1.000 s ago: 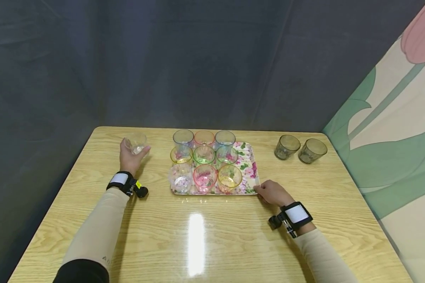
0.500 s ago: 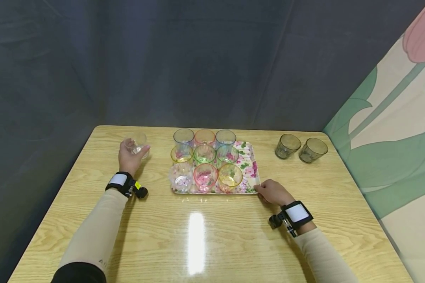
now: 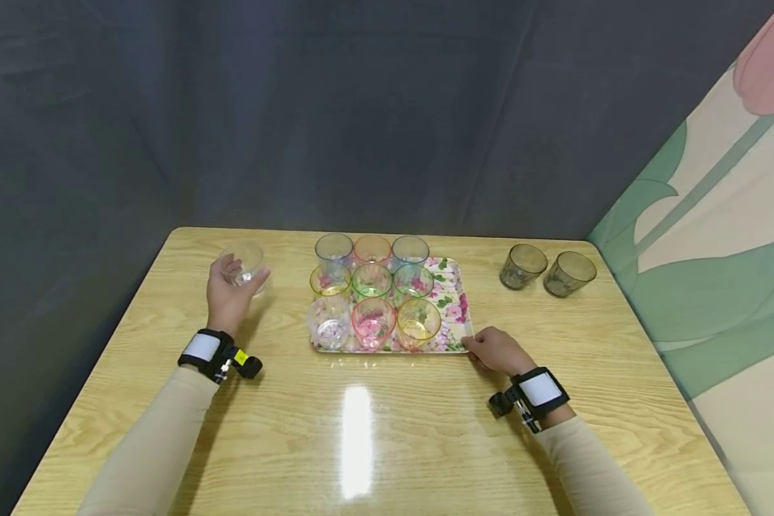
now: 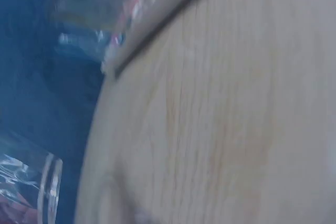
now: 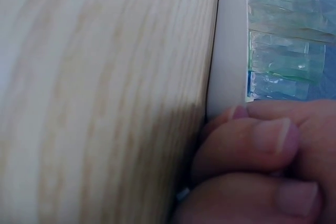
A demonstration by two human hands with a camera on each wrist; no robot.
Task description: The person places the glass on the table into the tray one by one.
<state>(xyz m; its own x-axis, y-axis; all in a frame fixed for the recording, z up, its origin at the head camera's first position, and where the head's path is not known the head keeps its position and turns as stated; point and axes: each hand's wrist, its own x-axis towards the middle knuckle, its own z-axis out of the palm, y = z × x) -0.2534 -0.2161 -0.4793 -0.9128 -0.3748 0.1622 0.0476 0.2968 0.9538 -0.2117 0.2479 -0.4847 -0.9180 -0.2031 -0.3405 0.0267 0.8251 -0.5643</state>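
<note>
At the left of the table, my left hand [image 3: 228, 297] grips a clear drinking glass [image 3: 248, 256], thumb on its right side and fingers round its left. The rim of that glass [image 4: 51, 187] shows at the lower left of the left wrist view. My right hand [image 3: 499, 351] pinches the near right corner of a flowered tray [image 3: 451, 287]; its curled fingers [image 5: 247, 145] lie against the tray's white edge in the right wrist view. On the tray, several tinted glasses stand in rows, among them a pink glass [image 3: 374, 326], a yellow glass [image 3: 419, 326] and a green glass [image 3: 372, 283].
Two smoky grey glasses, one [image 3: 522, 266] beside the other [image 3: 569, 274], stand at the back right of the wooden table [image 3: 284, 444]. A dark curtain [image 3: 374, 122] hangs behind the table, and a flower-patterned cloth [image 3: 735, 236] is on the right.
My left hand has shifted a little to the left and towards me, and the clear glass has moved slightly left with it. The right hand and the tray have stayed put.
</note>
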